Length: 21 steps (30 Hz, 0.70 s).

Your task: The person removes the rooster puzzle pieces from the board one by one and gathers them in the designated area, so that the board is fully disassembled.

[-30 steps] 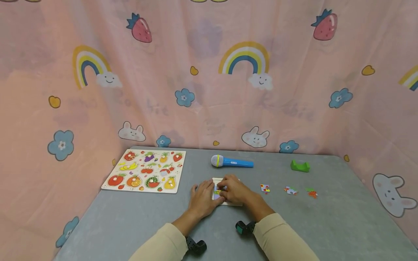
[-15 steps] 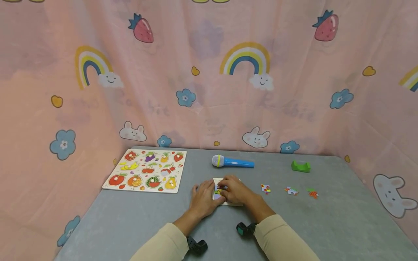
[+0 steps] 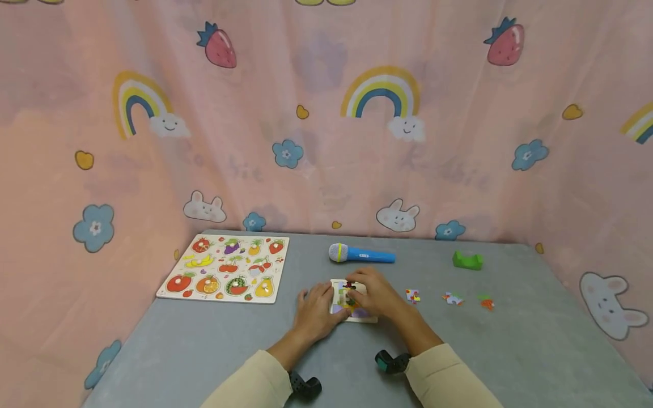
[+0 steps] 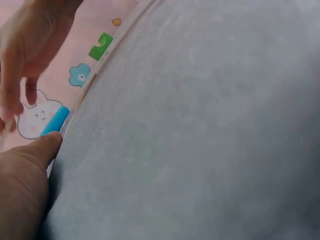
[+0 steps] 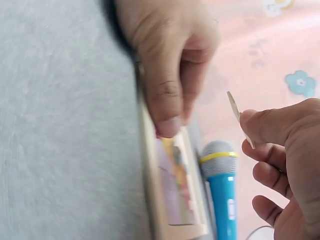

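A small wooden jigsaw board lies in the middle of the table, its picture partly covered by both hands. My left hand rests along the board's left side, fingers extended, thumb across the lower part. In the right wrist view that thumb presses on the picture beside the pale rim. My right hand is over the board's right half. Between its thumb and index finger it pinches a puzzle piece, seen edge-on and raised off the board in the right wrist view; its other fingers curl loosely.
Loose puzzle pieces lie right of the board: one, a second and an orange one. Behind are a blue toy microphone and a green notched block. A fruit peg puzzle lies at left, before a patterned curtain.
My right hand has lifted and shifted slightly up and right, raising the pinched puzzle piece and exposing more of the board's picture. My left hand stays in place.
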{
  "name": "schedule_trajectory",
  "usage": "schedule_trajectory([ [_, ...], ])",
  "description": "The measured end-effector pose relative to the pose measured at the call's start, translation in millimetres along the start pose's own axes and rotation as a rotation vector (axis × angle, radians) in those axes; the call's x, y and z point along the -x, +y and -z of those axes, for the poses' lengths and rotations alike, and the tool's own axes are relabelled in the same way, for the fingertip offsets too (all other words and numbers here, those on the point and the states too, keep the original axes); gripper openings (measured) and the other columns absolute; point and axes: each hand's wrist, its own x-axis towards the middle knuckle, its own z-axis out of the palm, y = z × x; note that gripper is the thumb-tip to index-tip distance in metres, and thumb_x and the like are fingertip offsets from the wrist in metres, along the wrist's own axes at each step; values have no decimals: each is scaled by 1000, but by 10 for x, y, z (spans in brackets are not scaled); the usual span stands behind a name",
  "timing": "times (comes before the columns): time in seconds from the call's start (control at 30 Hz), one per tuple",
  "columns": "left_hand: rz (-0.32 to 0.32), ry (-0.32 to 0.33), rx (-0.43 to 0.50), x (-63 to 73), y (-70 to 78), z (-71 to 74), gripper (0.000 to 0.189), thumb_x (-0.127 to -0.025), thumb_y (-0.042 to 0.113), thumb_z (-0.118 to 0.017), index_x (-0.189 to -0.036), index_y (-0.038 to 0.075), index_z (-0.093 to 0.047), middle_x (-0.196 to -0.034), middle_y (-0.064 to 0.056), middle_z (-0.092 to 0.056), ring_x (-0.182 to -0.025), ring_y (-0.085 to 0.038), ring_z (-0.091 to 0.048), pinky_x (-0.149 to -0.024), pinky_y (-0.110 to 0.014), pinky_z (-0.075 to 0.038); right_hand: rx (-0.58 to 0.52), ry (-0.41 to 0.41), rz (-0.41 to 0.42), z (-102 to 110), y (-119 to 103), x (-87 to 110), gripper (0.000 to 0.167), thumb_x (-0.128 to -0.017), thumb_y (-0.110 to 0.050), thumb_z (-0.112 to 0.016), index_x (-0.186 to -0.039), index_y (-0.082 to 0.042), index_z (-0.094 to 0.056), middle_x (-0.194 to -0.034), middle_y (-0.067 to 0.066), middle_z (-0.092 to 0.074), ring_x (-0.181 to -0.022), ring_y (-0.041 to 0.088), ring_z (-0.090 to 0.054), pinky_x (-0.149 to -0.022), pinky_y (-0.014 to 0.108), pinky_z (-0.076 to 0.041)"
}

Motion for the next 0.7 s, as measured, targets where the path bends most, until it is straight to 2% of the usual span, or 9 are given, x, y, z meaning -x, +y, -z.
schedule_trajectory([
  [0.17, -5, -9, 3, 9, 1, 10, 65, -85, 53, -68, -125, 2, -62, -137, -11, -53, -127, -27, -46, -100, -60, -26, -27, 57, 16, 154, -75, 73, 30, -86, -9, -73, -114, 0, -69, -112, 9, -63, -108, 28, -53, -91, 48, -44],
  [0.4, -12, -16, -7, 3, -4, -10, 69, -85, 54, -67, -128, 0, -60, -137, -11, -52, -127, -26, -46, -99, -59, -26, -8, 133, 31, 399, -186, 215, 31, -83, -9, -76, -113, -4, -70, -109, 4, -64, -106, 25, -52, -88, 48, -45],
  [0.7, 4, -31, 2, 14, -4, 1, 72, -86, 55, -65, -132, 0, -57, -140, -10, -50, -129, -26, -43, -101, -58, -24, -20, 188, 38, 646, -272, 416, 33, -83, -9, -76, -115, -4, -70, -110, 4, -64, -108, 26, -53, -89, 52, -44],
])
